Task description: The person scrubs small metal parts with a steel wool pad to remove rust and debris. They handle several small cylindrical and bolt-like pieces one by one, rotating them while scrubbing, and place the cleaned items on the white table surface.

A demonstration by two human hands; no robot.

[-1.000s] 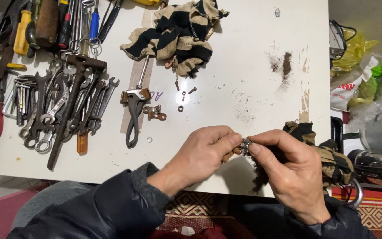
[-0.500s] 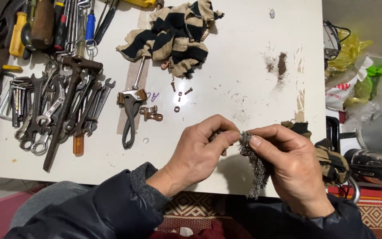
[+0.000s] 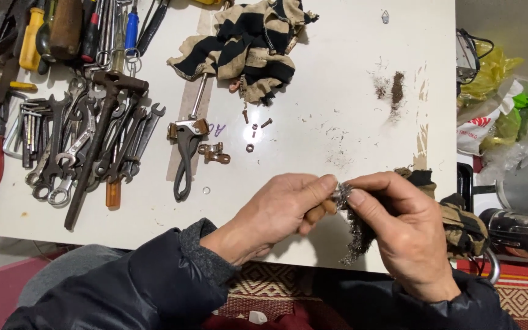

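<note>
We pinch a small rusty part in our left hand (image 3: 276, 208) and rub it with steel wool (image 3: 352, 223) gripped in our right hand (image 3: 398, 232), just above the counter (image 3: 337, 79) edge; the part's hidden, so we can't judge the cleaning.

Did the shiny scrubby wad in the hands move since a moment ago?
Yes. The steel wool hung lower past the table edge half a second ago; now it is bunched higher, pinched between the left hand and right hand.
</note>
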